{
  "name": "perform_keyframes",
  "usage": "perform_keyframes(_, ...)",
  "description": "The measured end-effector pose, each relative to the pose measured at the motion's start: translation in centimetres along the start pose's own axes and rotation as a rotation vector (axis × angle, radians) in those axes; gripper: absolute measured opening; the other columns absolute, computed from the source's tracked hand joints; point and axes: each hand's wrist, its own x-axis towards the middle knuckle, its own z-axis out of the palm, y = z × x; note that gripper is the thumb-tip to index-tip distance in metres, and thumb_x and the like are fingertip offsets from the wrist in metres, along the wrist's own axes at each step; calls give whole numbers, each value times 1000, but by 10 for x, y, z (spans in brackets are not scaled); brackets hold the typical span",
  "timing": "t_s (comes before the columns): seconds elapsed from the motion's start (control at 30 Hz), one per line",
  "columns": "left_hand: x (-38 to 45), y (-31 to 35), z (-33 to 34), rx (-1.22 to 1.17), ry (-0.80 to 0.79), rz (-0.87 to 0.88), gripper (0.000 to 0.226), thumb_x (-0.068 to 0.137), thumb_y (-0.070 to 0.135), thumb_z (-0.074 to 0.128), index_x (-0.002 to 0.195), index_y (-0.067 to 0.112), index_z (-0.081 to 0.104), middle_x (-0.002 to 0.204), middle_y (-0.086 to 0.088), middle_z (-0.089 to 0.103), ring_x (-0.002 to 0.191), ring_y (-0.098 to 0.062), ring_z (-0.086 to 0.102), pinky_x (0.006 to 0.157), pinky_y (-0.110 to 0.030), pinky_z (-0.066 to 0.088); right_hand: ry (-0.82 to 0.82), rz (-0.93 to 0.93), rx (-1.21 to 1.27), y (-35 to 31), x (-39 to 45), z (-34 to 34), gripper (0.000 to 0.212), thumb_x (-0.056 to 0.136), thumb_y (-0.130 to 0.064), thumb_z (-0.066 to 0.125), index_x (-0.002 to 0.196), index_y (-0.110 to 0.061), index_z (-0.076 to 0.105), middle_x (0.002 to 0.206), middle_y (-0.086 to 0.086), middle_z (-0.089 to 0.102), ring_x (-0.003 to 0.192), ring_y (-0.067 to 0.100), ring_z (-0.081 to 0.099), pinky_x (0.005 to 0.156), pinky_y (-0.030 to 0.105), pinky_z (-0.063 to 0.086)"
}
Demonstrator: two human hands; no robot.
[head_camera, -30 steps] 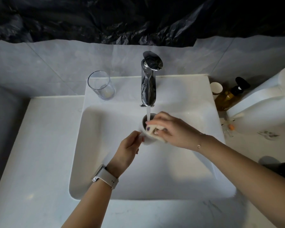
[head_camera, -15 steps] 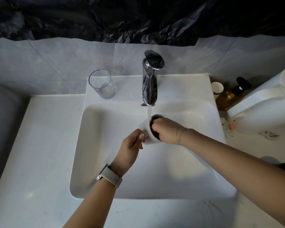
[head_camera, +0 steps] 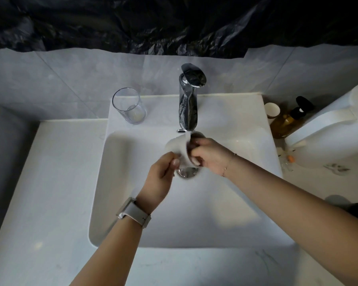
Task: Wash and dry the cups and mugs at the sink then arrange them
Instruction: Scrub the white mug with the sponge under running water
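Water [head_camera: 188, 139] runs from the faucet [head_camera: 189, 102] onto a white cup [head_camera: 177, 150] held over the sink [head_camera: 132, 182]. Left hand [head_camera: 161, 178] grip pinches the cup's side; right hand [head_camera: 209, 155] fingers curl into its mouth. Clear glass [head_camera: 129, 108] stands on the sink's rear ledge.

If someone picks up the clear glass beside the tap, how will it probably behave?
The clear glass looks rigid and probably breakable, being thin-walled. It stands upright on the wet-looking sink ledge, so it may be slippery. Tall and narrow, it could tip if nudged.
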Motion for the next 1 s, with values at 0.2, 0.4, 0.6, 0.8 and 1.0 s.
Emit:
perform_keyframes(0.2, 2, 1, -19, -140, -56, -97, 30, 96, 27, 39, 77, 5, 45, 74, -2, 47, 62, -7, 46, 63, -15, 38, -329, -402, -938, -4, -10, -25, 40, 76, 16, 47, 65, -20, 61, 66, -18, 45, 66, -1, 47, 62, 9, 33)
perform_keyframes(0.4, -1, -2, -14, -160, -82, -145, 25, 95, 31, 41, 74, 17, 46, 69, 17, 48, 61, -6, 45, 65, -20, 39, -223, -989, -1600, 1, -3, -44, 32, 70, 6, 31, 68, -13, 57, 87, 6, 58, 84, 26, 50, 55, 36, 48)
perform_keyframes(0.6, -1, -4, -19, -68, -55, -92, 31, 88, 50, 42, 72, 23, 48, 67, 13, 48, 62, -7, 46, 64, -19, 41, 20, -902, -1170, 42, -25, -53, 45, 70, 15, 42, 90, -13, 71, 105, 2, 64, 90, 24, 58, 74, 31, 51)
perform_keyframes(0.8, -7, -2, -20, -90, -79, -90, 26, 96, 25, 43, 71, 20, 47, 67, 6, 46, 64, -3, 44, 65, -10, 37, 230, -114, -315, 48, -36, -70, 11, 80, -18, 59, 88, -18, 68, 87, -2, 66, 84, 14, 60, 68, 25, 45)
perform_keyframes(1.0, -5, 16, -15, -129, -125, -62, 29, 98, 20, 38, 71, 11, 43, 72, -2, 42, 68, -5, 42, 67, -11, 36, 59, 22, -289, 48, -22, -41, 10, 90, -18, 60, 99, -15, 61, 82, -1, 64, 71, 9, 58, 62, 16, 45)
